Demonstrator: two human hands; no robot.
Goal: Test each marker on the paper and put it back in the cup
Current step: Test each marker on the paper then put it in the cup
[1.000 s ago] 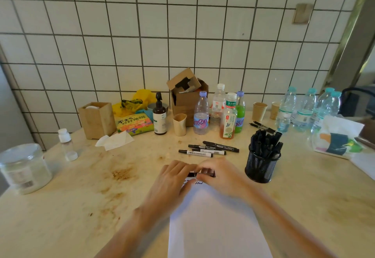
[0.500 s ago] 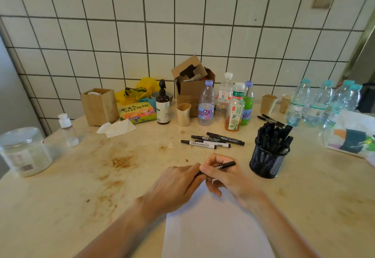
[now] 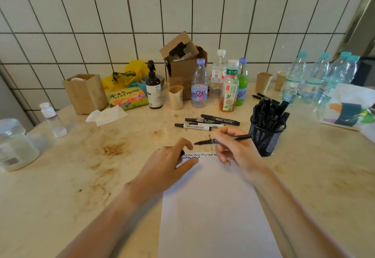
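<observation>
Stained table (image 3: 60,186), marker (image 3: 205,142) in right grip (image 3: 237,152)

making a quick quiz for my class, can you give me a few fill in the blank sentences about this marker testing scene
1. The right hand holds a ____ marker.
2. The mesh cup stands to the ____ of the paper.
3. The squiggles run along the paper's ____ edge.
4. The loose markers lie on the ____ beyond the paper.

Missing words: black; right; far; table
</observation>
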